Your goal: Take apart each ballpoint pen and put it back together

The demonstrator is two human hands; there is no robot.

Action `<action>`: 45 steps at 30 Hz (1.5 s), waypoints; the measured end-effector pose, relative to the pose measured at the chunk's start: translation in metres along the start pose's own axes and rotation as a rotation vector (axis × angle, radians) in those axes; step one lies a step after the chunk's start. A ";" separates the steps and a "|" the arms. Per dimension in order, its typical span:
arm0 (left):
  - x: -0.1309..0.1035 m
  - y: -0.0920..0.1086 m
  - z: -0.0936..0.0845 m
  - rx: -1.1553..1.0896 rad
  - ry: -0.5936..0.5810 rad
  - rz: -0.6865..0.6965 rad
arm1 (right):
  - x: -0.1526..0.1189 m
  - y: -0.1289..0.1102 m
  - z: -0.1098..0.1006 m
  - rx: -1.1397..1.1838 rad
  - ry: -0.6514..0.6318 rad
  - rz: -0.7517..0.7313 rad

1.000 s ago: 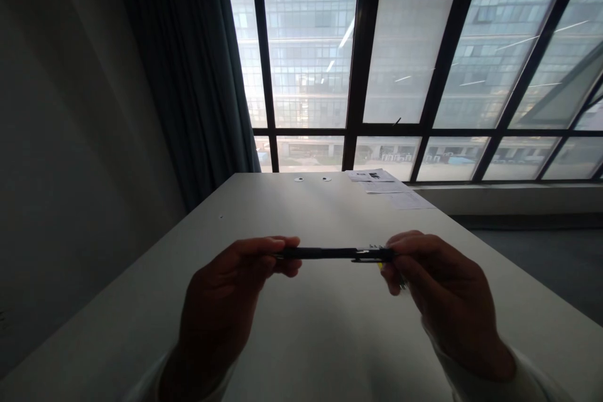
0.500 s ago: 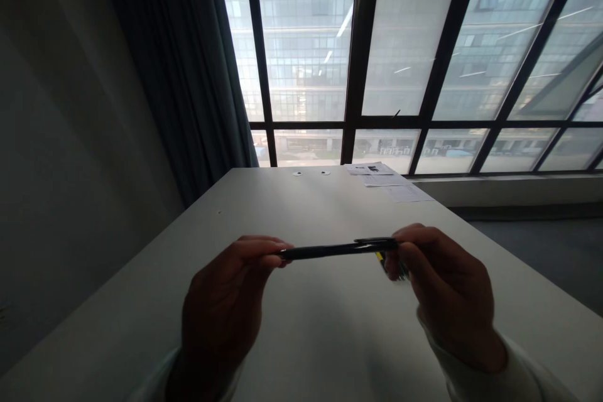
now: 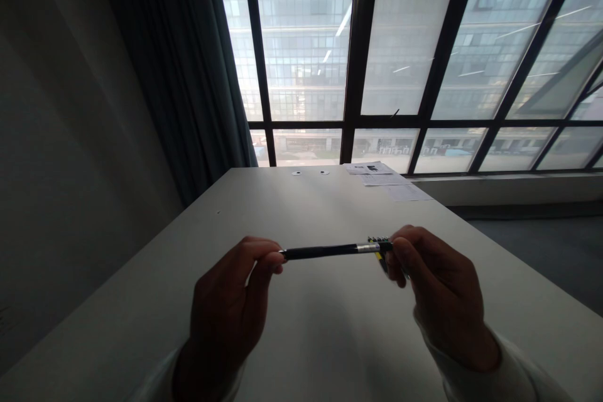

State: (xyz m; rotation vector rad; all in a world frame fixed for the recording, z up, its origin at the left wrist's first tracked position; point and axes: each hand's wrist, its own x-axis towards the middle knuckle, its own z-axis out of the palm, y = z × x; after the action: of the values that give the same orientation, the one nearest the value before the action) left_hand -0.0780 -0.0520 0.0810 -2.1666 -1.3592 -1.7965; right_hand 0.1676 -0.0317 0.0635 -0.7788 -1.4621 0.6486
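While its two ends are pinched, a black pen hangs over the white worktop

As the left hand closes thumb and fingers on one end, the right hand has the other end in a matching pinch. Both grips firm on the pen; its middle bare between them. Pen lies crosswise and nearly level, left end slightly lower in view, roughly midway between the worktop's left and right edges, well short of the far edge. Silvery band towards the right end, just beside the right fingertips; a glint at the left tip.

Just behind and below the right fingers: a small yellow-and-black object with a row of little studs along its top, partly covered. Cannot tell whether it is held in the curled fingers or lies on the worktop.

Light sleeves at both wrists.

At the worktop's far right corner, printed papers overlap, running down along the right edge. Two white discs with dark centres sit side by side near the far edge. Small dark mark by the left edge.

Beyond the far edge, a dark-framed window; dark curtain past the far left corner. Light dim, hands mostly in shadow.
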 end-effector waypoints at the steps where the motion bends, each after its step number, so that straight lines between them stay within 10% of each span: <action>1: 0.000 0.001 0.001 -0.005 -0.004 -0.005 | 0.000 0.000 0.000 -0.012 -0.012 0.003; 45: -0.001 0.011 0.010 -0.200 -0.097 -0.376 | -0.004 0.013 0.008 0.130 0.010 0.110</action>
State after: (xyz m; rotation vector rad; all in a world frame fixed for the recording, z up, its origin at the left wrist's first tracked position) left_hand -0.0632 -0.0540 0.0821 -2.2382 -1.7834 -2.0528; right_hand 0.1604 -0.0259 0.0503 -0.7637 -1.3604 0.8140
